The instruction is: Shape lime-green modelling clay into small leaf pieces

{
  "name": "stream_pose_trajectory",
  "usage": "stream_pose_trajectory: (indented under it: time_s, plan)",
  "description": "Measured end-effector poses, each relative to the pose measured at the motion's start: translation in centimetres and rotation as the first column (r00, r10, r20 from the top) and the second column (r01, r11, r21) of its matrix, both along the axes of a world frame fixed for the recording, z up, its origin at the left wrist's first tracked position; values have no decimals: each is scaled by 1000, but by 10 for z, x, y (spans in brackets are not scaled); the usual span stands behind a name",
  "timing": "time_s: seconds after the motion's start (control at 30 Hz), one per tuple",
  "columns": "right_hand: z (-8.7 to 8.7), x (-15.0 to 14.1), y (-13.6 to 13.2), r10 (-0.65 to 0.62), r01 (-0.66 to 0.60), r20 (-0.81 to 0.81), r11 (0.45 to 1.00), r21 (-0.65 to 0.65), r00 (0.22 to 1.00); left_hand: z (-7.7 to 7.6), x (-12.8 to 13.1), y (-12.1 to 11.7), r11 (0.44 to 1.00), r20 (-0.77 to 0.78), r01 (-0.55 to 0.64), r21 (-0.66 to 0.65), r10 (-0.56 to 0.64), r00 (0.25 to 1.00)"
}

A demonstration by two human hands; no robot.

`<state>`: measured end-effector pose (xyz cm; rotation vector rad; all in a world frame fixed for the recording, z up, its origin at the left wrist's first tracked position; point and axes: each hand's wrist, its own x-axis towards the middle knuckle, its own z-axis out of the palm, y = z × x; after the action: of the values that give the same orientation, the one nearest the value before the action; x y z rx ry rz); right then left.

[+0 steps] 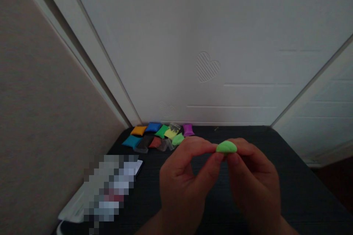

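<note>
A small light-green piece of modelling clay, rounded on top and flattish below, is held up above the dark table. My left hand pinches its left end between thumb and forefinger. From the other side my right hand grips it the same way, and both thumbs press close together under it. The remaining fingers of each hand are curled in and partly hidden. Behind my left hand lies an opened packet with clay of a similar light green.
Small clay packets lie at the table's back left, among them an orange one, a blue one and a purple one. A blurred-out device sits at the left edge. A white panel with embossed hearts rises behind the table.
</note>
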<state>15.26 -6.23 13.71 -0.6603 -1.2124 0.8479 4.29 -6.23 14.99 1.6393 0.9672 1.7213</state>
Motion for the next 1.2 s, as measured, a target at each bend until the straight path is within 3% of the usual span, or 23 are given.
stream_pose_trajectory:
  time_s: [0.17,0.3,0.57,0.67,0.9,1.2]
  plan:
    - [-1,-2,-1,-63,63,-11,996,60,998,0,3,0,1000,-12,-1,-26,0,1000]
    - [-1,-5,-3,-110,110,1,990,90,994,-1,4,-2,1000,-33,-1,28,2,999]
    - [-4,-6,-5,-112,114,-28,991,68,993,-9,11,-2,996,107,-18,91,8,994]
    - [-6,-7,-3,-110,111,-25,992,65,994,-10,14,0,998,129,-5,57,-2,992]
    - [-7,-9,-2,-164,172,-83,981,93,983,-13,22,0,988,308,145,-47,-124,943]
    - [-9,-8,2,-126,134,-100,988,82,987,-13,21,3,954,425,282,-97,-216,879]
